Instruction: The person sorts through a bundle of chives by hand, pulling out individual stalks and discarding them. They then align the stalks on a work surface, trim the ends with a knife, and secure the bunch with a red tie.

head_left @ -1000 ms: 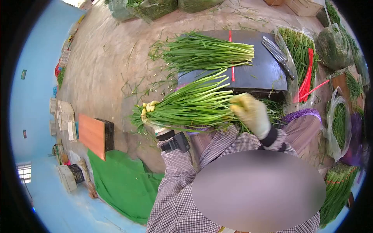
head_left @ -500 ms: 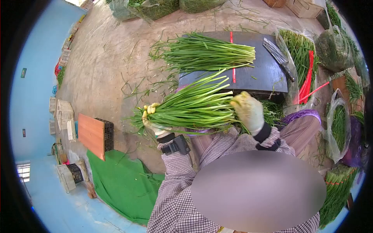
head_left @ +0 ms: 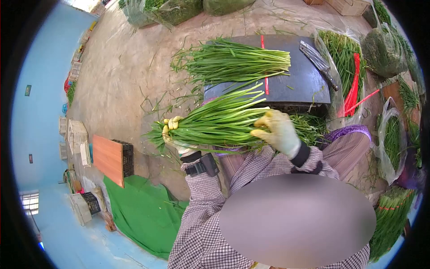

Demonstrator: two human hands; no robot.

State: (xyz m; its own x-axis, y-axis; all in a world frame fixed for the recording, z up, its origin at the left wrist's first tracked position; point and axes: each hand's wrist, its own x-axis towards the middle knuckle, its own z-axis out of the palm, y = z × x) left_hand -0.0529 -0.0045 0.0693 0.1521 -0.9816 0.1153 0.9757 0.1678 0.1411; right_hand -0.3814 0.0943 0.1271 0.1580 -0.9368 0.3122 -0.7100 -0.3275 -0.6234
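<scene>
My gloved left hand (head_left: 173,125) is wrapped round the leafy end of a bunch of garlic chives (head_left: 219,121), held above my lap. At the pale stem ends is my gloved right hand (head_left: 280,131), its thumb and fingers apart at the edge of the bunch; no stem shows clearly gripped in it. Beyond the bunch, a second pile of garlic chives (head_left: 237,60) lies on a dark board (head_left: 298,83), over a red strip (head_left: 263,41). A knife (head_left: 319,62) rests on the board's right side.
Right of the board stands a clear bag of chives (head_left: 336,49) with red ties (head_left: 354,89) on it. More filled bags (head_left: 385,49) line the right. A green cloth (head_left: 139,215) and an orange-brown panel (head_left: 107,159) leaning on a black crate (head_left: 128,158) are at left.
My right hand has moved slightly left along the stem ends, and its fingers have spread from a closed shape. My left hand keeps its hold on the bunch.
</scene>
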